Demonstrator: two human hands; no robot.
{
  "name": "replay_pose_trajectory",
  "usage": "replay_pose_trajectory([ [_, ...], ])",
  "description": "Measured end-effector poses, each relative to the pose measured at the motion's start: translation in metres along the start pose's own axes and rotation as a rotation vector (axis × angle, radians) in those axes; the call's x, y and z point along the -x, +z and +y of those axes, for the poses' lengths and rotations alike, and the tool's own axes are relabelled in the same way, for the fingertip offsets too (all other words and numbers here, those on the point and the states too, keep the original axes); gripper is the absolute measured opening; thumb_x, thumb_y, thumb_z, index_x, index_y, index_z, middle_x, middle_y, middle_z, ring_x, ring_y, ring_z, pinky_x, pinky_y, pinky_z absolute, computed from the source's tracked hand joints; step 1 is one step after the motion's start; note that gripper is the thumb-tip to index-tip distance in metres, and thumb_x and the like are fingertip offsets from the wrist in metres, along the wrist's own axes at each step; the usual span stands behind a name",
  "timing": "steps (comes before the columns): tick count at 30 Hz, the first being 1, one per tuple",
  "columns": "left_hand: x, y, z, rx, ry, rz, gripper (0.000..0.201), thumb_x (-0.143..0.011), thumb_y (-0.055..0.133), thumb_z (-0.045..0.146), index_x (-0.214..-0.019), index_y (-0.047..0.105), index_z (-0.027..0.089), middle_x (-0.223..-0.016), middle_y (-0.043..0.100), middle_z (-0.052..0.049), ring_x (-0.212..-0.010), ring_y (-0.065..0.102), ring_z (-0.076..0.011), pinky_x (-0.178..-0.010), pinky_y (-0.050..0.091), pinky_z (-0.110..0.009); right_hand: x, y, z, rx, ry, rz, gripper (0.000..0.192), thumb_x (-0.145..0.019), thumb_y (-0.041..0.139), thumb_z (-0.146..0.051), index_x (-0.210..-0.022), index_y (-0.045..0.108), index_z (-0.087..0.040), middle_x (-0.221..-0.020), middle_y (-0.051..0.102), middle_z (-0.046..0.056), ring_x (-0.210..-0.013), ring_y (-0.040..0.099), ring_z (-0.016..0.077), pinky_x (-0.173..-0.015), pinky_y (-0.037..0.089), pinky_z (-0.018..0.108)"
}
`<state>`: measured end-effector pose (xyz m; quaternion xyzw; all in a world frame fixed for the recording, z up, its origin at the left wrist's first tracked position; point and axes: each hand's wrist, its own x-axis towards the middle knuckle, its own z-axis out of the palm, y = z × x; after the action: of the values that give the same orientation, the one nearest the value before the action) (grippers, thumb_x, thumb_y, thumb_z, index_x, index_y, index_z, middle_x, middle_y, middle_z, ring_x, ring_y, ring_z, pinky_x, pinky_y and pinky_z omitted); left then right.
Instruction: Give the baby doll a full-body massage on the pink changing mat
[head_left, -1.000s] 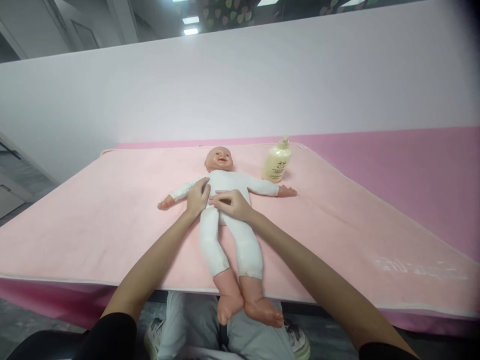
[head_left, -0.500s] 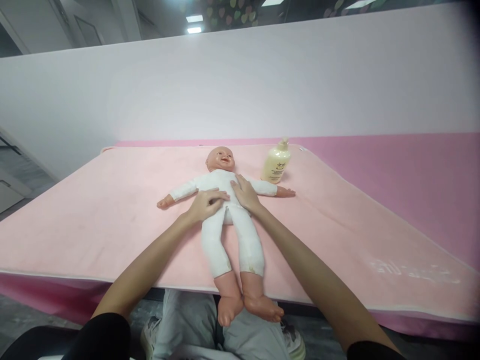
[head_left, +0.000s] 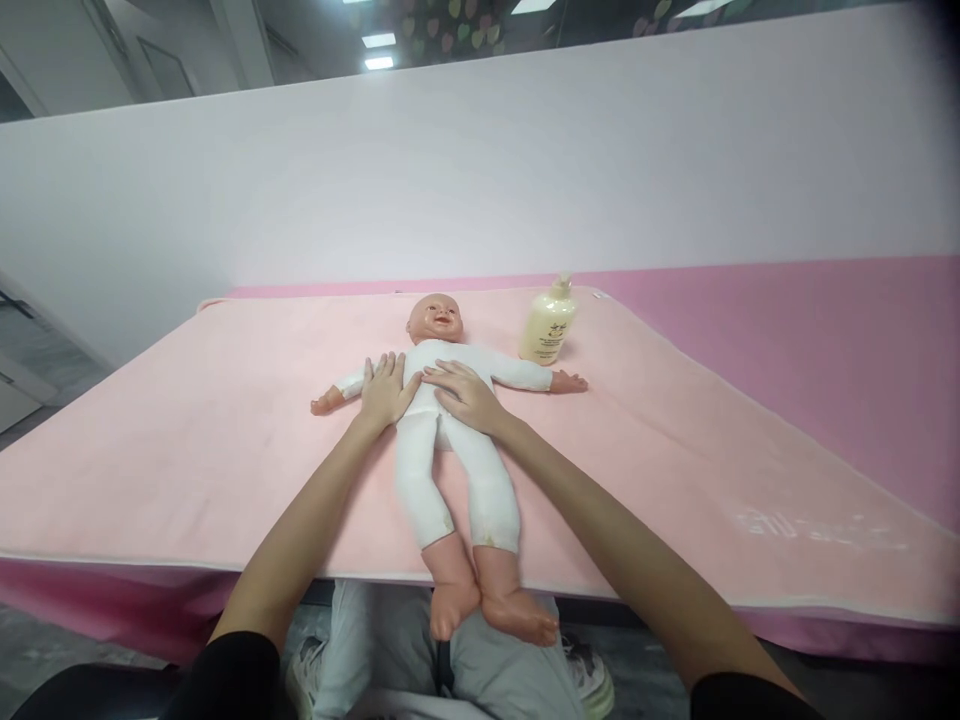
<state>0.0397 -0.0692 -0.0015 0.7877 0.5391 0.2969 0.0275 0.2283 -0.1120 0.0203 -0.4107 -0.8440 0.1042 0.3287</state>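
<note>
A baby doll [head_left: 495,480] with a white cloth body lies on its back, its head away from me and its feet over the table's near edge. Flat on the left side of its torso rests my left hand [head_left: 386,390], fingers stretched toward the doll's shoulder. My right hand [head_left: 466,396] lies across the belly, fingers extended and pointing left. Both hands touch the doll without gripping it, and the thumb of the left comes close to the right's fingertips. Beyond the doll's outstretched right-hand arm stands a pale yellow pump bottle [head_left: 547,325].
A pink towel [head_left: 225,430] covers most of the table, with the pink table surface [head_left: 825,370] showing on the right. Behind it rises a white partition [head_left: 480,170]. My legs [head_left: 375,650] are under the near edge.
My left hand has moved from the belly out and up to the doll's left-side chest, fingers now spread straight. My right hand has slid from the chest side down and left across the belly.
</note>
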Motion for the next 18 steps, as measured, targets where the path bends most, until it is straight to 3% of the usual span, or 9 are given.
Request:
replay_pose_trajectory([
  [3,0.002,-0.007,-0.006,-0.112,-0.032,0.077,0.062,-0.089,0.039,0.055,-0.13,0.054,0.012,-0.134,0.053,-0.019,-0.134,0.039,-0.0355,-0.116,0.005,-0.055,-0.004,-0.001,0.013,0.1,0.147,-0.01,0.045,-0.094,0.037,-0.039,-0.135,0.05,-0.026,-0.148,0.038,0.002,-0.142,0.027,0.0226,-0.117,0.008,0.053],
  [5,0.004,-0.012,-0.012,-0.182,-0.038,0.142,0.055,-0.089,0.039,0.054,-0.125,0.057,0.017,-0.126,0.06,-0.016,-0.126,0.046,-0.0344,-0.115,0.007,-0.054,-0.003,-0.002,0.026,0.143,0.275,0.034,0.051,-0.094,0.036,-0.046,-0.14,0.043,-0.025,-0.152,0.031,0.005,-0.142,0.026,0.0247,-0.116,0.009,0.055],
  [7,0.006,-0.018,-0.018,-0.266,-0.054,0.164,0.052,-0.09,0.038,0.052,-0.123,0.058,0.017,-0.117,0.064,-0.015,-0.117,0.052,-0.0331,-0.113,0.012,-0.053,0.001,-0.007,0.042,0.192,0.376,0.085,0.054,-0.095,0.033,-0.05,-0.138,0.045,-0.02,-0.146,0.041,0.01,-0.136,0.036,0.0264,-0.114,0.013,0.053],
  [10,0.007,-0.025,-0.024,-0.381,-0.092,0.101,0.055,-0.09,0.035,0.053,-0.124,0.056,0.015,-0.108,0.064,-0.018,-0.108,0.055,-0.0332,-0.104,0.026,-0.049,0.014,-0.018,0.066,0.383,0.473,0.156,0.052,-0.096,0.03,-0.047,-0.118,0.06,-0.012,-0.117,0.064,0.016,-0.117,0.053,0.0282,-0.108,0.026,0.049],
  [14,0.007,-0.034,-0.028,-0.473,-0.101,0.004,0.056,-0.091,0.029,0.055,-0.118,0.057,0.015,-0.104,0.064,-0.018,-0.103,0.056,-0.0336,-0.092,0.033,-0.045,0.03,-0.039,0.084,0.614,0.593,0.181,0.053,-0.094,0.034,-0.049,-0.1,0.066,-0.007,-0.102,0.065,0.021,-0.105,0.056,0.033,-0.094,0.036,0.047],
  [18,0.01,-0.048,-0.038,-0.553,-0.17,-0.024,0.063,-0.088,0.029,0.064,-0.109,0.06,0.014,-0.099,0.065,-0.019,-0.096,0.059,-0.0341,-0.087,0.036,-0.043,0.037,-0.059,0.096,0.534,0.795,0.201,0.06,-0.094,0.026,-0.05,-0.101,0.069,-0.009,-0.098,0.066,0.021,-0.095,0.059,0.0326,-0.087,0.038,0.046],
])
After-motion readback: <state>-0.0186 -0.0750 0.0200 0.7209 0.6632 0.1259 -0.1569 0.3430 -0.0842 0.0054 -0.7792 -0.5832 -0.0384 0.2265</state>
